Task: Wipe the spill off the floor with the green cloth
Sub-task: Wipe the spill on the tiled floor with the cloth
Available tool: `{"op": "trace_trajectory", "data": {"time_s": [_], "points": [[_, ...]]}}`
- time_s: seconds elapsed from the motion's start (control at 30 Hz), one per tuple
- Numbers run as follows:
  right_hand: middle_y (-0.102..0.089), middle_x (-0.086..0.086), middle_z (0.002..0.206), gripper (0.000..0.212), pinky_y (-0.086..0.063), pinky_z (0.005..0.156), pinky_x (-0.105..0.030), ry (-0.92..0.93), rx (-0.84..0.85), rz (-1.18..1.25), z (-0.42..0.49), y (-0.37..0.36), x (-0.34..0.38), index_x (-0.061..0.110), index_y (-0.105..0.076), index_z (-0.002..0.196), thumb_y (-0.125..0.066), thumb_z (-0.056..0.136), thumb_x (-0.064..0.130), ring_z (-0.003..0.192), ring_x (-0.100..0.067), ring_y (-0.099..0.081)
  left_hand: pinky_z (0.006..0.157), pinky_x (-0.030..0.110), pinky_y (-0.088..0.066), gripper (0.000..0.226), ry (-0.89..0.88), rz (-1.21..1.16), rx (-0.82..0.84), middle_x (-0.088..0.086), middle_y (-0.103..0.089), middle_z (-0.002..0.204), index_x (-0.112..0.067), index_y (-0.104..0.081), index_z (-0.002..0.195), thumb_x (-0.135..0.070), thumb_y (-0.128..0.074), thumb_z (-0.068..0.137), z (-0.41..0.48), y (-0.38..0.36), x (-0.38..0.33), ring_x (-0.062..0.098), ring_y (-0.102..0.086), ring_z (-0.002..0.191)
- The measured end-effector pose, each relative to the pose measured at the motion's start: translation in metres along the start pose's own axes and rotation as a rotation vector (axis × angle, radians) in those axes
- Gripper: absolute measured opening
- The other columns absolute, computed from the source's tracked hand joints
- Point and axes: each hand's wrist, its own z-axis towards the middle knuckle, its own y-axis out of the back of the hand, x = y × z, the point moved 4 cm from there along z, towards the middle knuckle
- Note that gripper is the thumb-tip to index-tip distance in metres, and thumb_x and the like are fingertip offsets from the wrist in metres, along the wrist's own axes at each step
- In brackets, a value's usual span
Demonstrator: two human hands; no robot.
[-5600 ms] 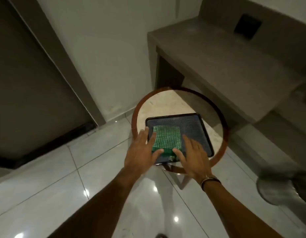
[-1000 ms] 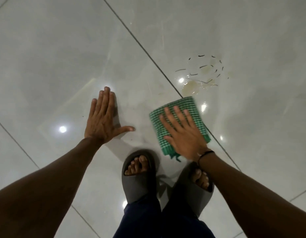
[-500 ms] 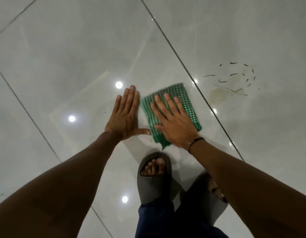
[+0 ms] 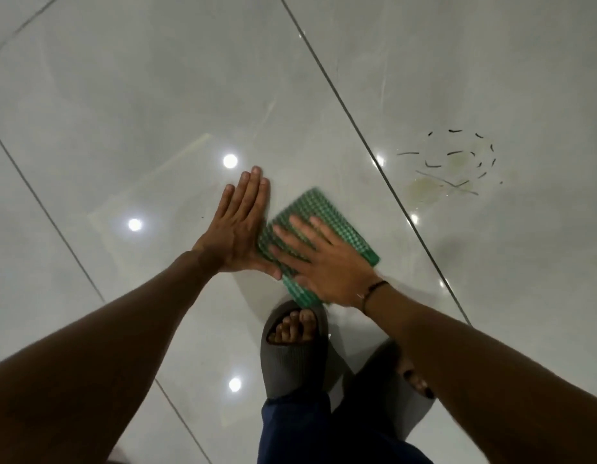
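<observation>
The green cloth (image 4: pixel 319 244) is pressed flat to the floor (image 4: pixel 156 95) under the right hand (image 4: pixel 327 262), fingers spread; the left hand (image 4: pixel 238 226) (fingers together) is braced beside it. The spill (image 4: pixel 448 172) — well apart, across the grout line — remains unwiped; a sweep toward it is called for.

No text, label, brand, number or sign could be read anywhere in the view.
</observation>
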Motion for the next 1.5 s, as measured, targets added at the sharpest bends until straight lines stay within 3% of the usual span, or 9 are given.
{"op": "trace_trajectory", "data": {"time_s": [0.13,0.4,0.6,0.8,0.9,1.03,1.23,1.33,1.5], "points": [[0.001,-0.010,0.187,0.073,-0.013,0.139,-0.061,0.053,0.077,-0.054,-0.073,-0.010,-0.040,0.026,-0.003,0.178,-0.023,0.116,0.060,0.173,-0.037,-0.002,0.142,0.060,0.008,0.183,0.010,0.041,-0.047,0.017,0.033,0.184,-0.006,0.020,0.176,-0.119,-0.049,0.049,0.001,-0.006,-0.002,0.037,0.028,0.173],[-0.005,-0.014,0.186,0.077,-0.012,0.138,-0.064,-0.510,-0.110,0.051,0.008,0.027,-0.068,0.021,-0.008,0.178,-0.025,0.114,0.061,0.172,-0.042,-0.007,0.143,0.059,0.005,0.182,0.082,0.100,-0.126,0.019,0.025,0.186,-0.005,0.017,0.177,-0.119,-0.050,0.051,0.002,-0.012,-0.007,0.039,0.020,0.175],[-0.007,-0.011,0.187,0.075,-0.011,0.139,-0.060,-0.219,-0.001,-0.066,-0.096,-0.008,-0.048,0.025,-0.009,0.178,-0.028,0.115,0.060,0.172,-0.040,-0.006,0.144,0.056,-0.001,0.178,0.083,0.165,-0.205,0.020,0.015,0.188,-0.003,0.006,0.178,-0.118,-0.048,0.053,0.003,-0.010,-0.012,0.039,0.009,0.177],[-0.004,-0.013,0.187,0.078,-0.010,0.138,-0.063,-0.572,-0.076,-0.046,-0.123,0.006,-0.110,0.021,-0.008,0.178,-0.024,0.114,0.063,0.173,-0.040,-0.004,0.144,0.044,0.010,0.160,-0.132,0.268,-0.257,0.022,0.001,0.189,0.000,0.001,0.178,-0.111,-0.042,0.071,0.030,-0.019,-0.064,0.030,0.012,0.178],[-0.002,-0.013,0.187,0.078,-0.005,0.139,-0.062,-0.644,-0.111,0.013,-0.109,0.005,-0.096,0.020,-0.007,0.178,-0.024,0.114,0.062,0.173,-0.041,-0.002,0.145,0.048,0.003,0.145,-0.138,0.195,-0.299,0.023,-0.001,0.189,0.003,-0.004,0.177,-0.103,-0.035,0.084,0.066,-0.004,-0.099,0.035,0.004,0.178],[-0.003,-0.010,0.187,0.079,-0.019,0.135,-0.067,-0.776,-0.072,0.062,-0.171,-0.012,-0.075,0.025,-0.011,0.178,-0.025,0.112,0.066,0.173,-0.038,-0.005,0.145,0.054,-0.011,0.118,-0.067,0.216,-0.411,0.020,-0.007,0.189,0.001,-0.010,0.178,-0.088,-0.018,0.102,0.111,0.028,-0.113,0.036,-0.008,0.177],[-0.004,-0.019,0.186,0.079,-0.012,0.134,-0.072,-1.407,-0.287,0.093,-0.165,0.024,-0.190,0.018,-0.005,0.178,-0.020,0.113,0.061,0.171,-0.048,-0.005,0.145,0.053,-0.006,0.115,0.080,0.187,-0.488,0.018,0.004,0.190,-0.005,0.001,0.179,-0.086,-0.030,0.103,0.139,0.021,-0.098,0.037,0.002,0.178],[-0.008,-0.021,0.185,0.080,-0.008,0.136,-0.072,-1.303,-0.301,0.089,-0.110,0.045,-0.221,0.012,-0.011,0.177,-0.021,0.113,0.059,0.170,-0.050,-0.007,0.145,0.050,-0.002,0.106,0.061,0.158,-0.485,0.015,0.004,0.190,-0.009,0.002,0.180,-0.079,-0.030,0.106,0.142,0.017,-0.095,0.034,0.002,0.178],[-0.005,-0.011,0.187,0.080,-0.006,0.138,-0.065,-0.883,-0.168,0.068,-0.116,0.023,-0.148,0.018,-0.009,0.178,-0.028,0.113,0.060,0.172,-0.041,-0.002,0.145,0.052,-0.005,0.100,0.084,0.159,-0.505,0.016,0.001,0.190,-0.008,-0.001,0.180,-0.072,-0.030,0.109,0.138,0.023,-0.095,0.034,0.000,0.178]]}}
